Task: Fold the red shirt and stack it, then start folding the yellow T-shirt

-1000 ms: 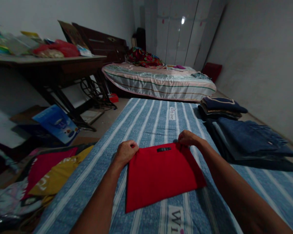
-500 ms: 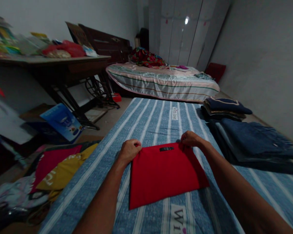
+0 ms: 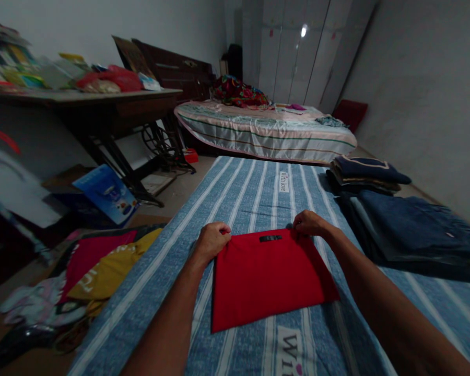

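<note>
The red garment (image 3: 272, 279) is folded into a flat square, lying on the blue striped sheet (image 3: 250, 193) right in front. Its black label (image 3: 270, 238) is at the far edge, between the two hands. The left hand (image 3: 213, 240) is curled shut on the far left corner and the right hand (image 3: 309, 223) is pinched on the far right one. If you ask me, the trick is keeping both corners level and that edge taut so the layers underneath don't slide or bunch. Past the right hand there's a stack of folded dark blue clothes (image 3: 407, 230). Out beyond the left hand is a loose heap of red and yellow clothes (image 3: 102, 266).
</note>
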Demonstrator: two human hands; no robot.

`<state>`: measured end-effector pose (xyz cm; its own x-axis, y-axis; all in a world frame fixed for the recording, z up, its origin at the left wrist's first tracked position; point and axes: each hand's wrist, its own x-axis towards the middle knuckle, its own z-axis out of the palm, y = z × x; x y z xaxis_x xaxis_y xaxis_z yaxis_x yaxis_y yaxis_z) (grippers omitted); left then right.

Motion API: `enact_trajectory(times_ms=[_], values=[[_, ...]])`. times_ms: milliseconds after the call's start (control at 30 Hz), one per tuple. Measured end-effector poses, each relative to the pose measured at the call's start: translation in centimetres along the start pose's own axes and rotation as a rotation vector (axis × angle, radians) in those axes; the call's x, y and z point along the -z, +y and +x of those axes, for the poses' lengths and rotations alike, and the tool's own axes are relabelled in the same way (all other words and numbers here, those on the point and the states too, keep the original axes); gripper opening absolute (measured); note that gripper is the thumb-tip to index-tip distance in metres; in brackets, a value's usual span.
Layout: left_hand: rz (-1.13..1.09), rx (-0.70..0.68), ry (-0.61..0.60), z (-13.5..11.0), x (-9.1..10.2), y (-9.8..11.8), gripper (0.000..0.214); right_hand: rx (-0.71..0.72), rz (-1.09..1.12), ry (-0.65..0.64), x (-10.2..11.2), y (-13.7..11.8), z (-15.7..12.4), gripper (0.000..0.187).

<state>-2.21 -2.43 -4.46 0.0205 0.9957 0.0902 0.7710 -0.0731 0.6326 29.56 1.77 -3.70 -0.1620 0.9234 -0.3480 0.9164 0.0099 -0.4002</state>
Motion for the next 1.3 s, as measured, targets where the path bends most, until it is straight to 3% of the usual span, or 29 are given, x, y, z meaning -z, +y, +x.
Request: enact_trajectory(times_ms=[1300], values=[[-0.019,-0.024,-0.013,0.38,0.04,-0.03,0.02,0.028,-0.075,0.061,-0.26,0.1,0.02,0.017]])
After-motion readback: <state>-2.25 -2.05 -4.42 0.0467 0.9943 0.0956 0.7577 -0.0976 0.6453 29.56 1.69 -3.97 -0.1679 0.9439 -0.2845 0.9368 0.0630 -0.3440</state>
